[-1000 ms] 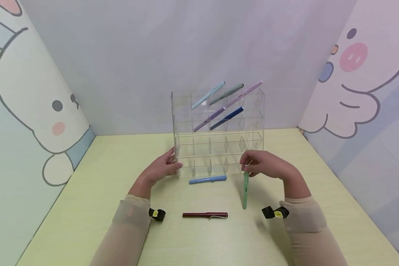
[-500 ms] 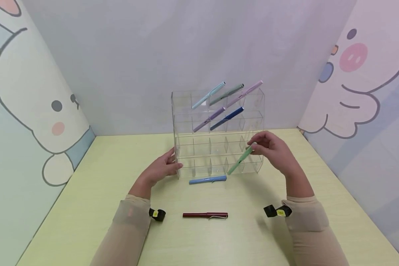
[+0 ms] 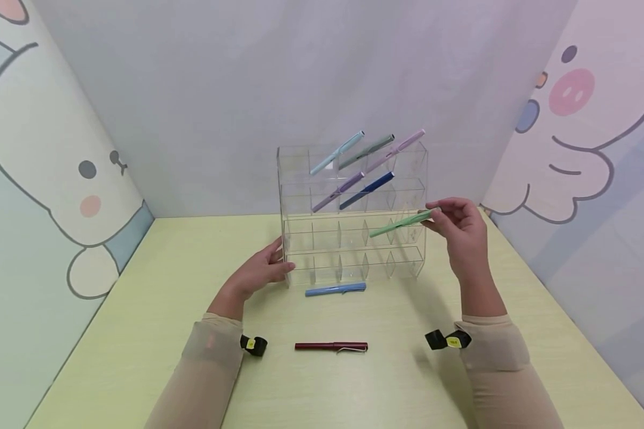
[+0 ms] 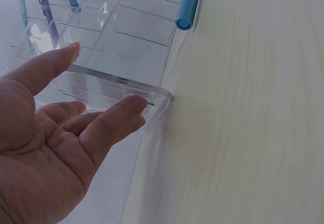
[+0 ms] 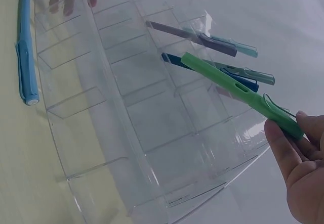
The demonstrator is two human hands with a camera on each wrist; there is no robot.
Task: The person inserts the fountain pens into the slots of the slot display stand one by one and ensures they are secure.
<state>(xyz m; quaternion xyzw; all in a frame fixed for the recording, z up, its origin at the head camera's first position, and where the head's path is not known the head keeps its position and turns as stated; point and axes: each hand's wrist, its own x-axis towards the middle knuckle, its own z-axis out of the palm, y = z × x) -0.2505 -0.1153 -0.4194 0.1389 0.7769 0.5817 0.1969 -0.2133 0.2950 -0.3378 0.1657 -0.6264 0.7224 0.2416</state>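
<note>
My right hand (image 3: 464,229) pinches a green pen (image 3: 402,223) by its clip end, between thumb and fingers. The pen slants in front of the right part of the clear acrylic rack (image 3: 354,256), its free end pointing left and slightly down. In the right wrist view the green pen (image 5: 223,82) has a wire clip near the fingertips. At the rack's left side is my left hand (image 3: 260,271), its fingers fairly straight against the side panel and the thumb towards the front. The left wrist view has that hand (image 4: 66,128) at the panel's rounded lower corner.
Upper tiers hold a light blue pen (image 3: 337,153), a grey-green pen (image 3: 367,151), a pink-lilac pen (image 3: 396,151), a purple pen (image 3: 338,192) and a dark blue pen (image 3: 367,190). A blue pen (image 3: 335,290) and a dark red pen (image 3: 331,346) lie on the table (image 3: 279,387).
My right hand has lifted the green pen from low before the rack, up and to the right. The pen has tilted from upright to nearly level. My left hand has stayed at the rack.
</note>
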